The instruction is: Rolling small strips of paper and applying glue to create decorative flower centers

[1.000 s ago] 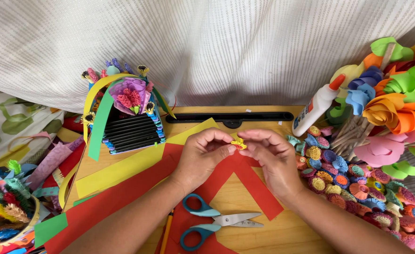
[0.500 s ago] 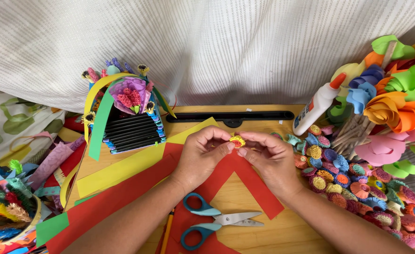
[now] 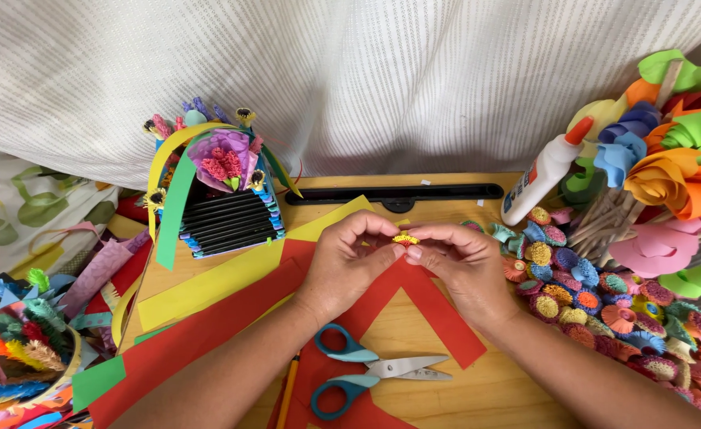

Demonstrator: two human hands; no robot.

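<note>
Pinched between both hands' fingertips at frame centre: small yellow fringed paper coil [image 3: 405, 237], left hand [image 3: 349, 262] and right hand [image 3: 463, 266] each in a narrow grip. Could spring loose and unroll if pressure slackens. Below, blue-handled scissors [image 3: 370, 372] on red paper strips [image 3: 207, 334]. Farther, glue bottle [image 3: 542, 171] upper right, paper flowers [image 3: 588, 294] crowding the counter [image 3: 461, 397].

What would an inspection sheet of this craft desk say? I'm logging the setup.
Surface: wooden board, largely covered by red paper strips and yellow paper.
Job's things: small yellow paper coil, pinched by both hands.
Clutter: scissors, glue bottle, paper flowers, paper basket.
Fingers: left hand and right hand meet at the coil.
Cables: nothing seen.
Surroundings: white cloth behind.
</note>
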